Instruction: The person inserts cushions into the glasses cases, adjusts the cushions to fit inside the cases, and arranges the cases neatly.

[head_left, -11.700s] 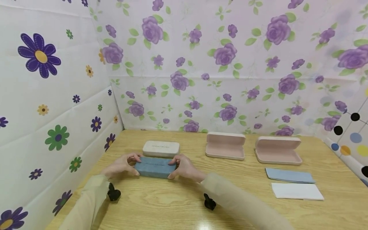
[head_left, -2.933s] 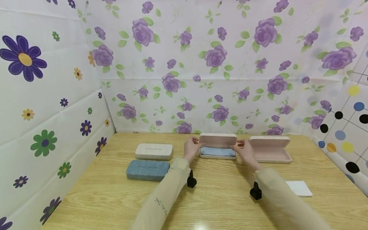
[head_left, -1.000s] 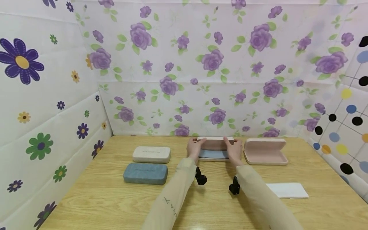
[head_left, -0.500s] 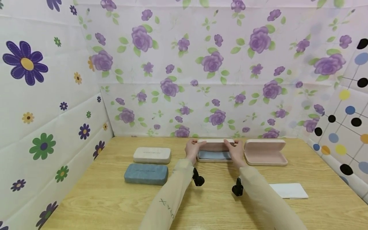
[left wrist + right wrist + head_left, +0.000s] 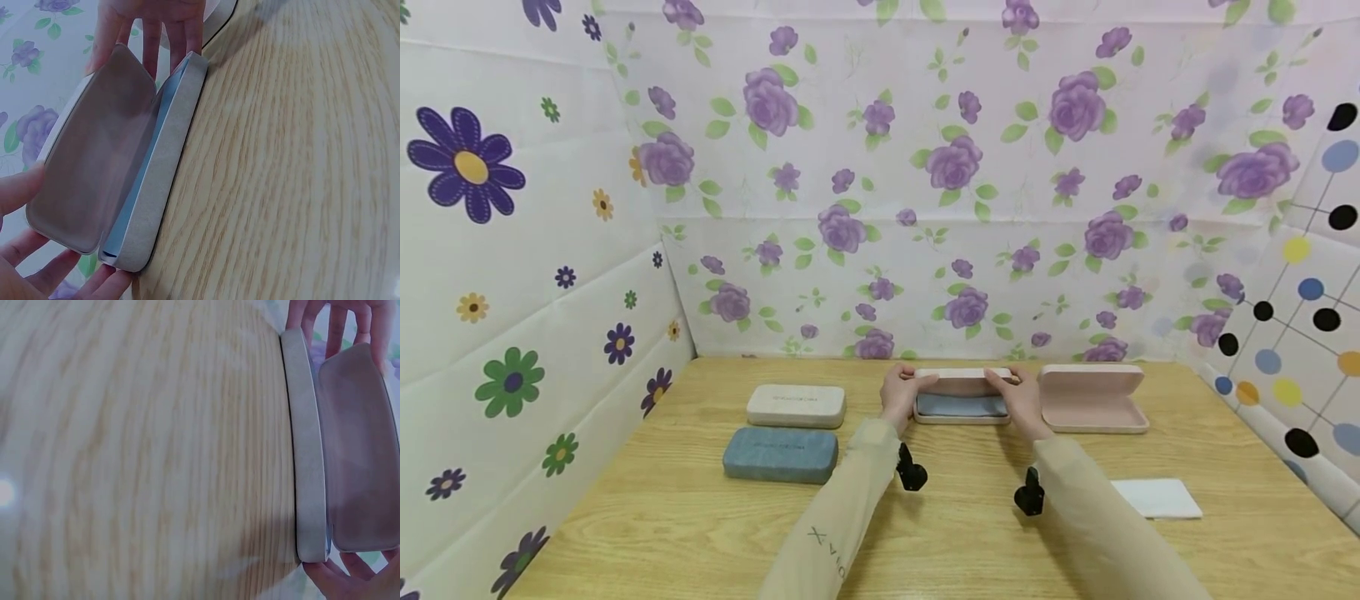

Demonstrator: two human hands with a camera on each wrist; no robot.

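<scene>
An off-white glasses case (image 5: pixel 962 419) with a pink lining stands partly open at the back of the table. Inside its base lies a folded light-blue cloth (image 5: pixel 962 406). My left hand (image 5: pixel 901 396) grips the left end of the raised lid (image 5: pixel 94 150), thumb over its upper edge, other fingers around the end. At the right end my right hand (image 5: pixel 1021 402) holds the lid in the same way. In the right wrist view the lid's lining (image 5: pixel 359 450) tilts over the base, and the right hand's fingers (image 5: pixel 331 578) reach the base's end.
Another open pink-lined case (image 5: pixel 1093 404) stands just right of my right hand. A closed white case (image 5: pixel 796 406) and a closed blue case (image 5: pixel 781 455) lie to the left. A folded white cloth (image 5: pixel 1161 498) lies at the front right, beside my right sleeve.
The lid has tipped forward and lower over the last second. Earlier both hands held the blue case at left. The blue cloth, then on the table at right, now lies in the case.
</scene>
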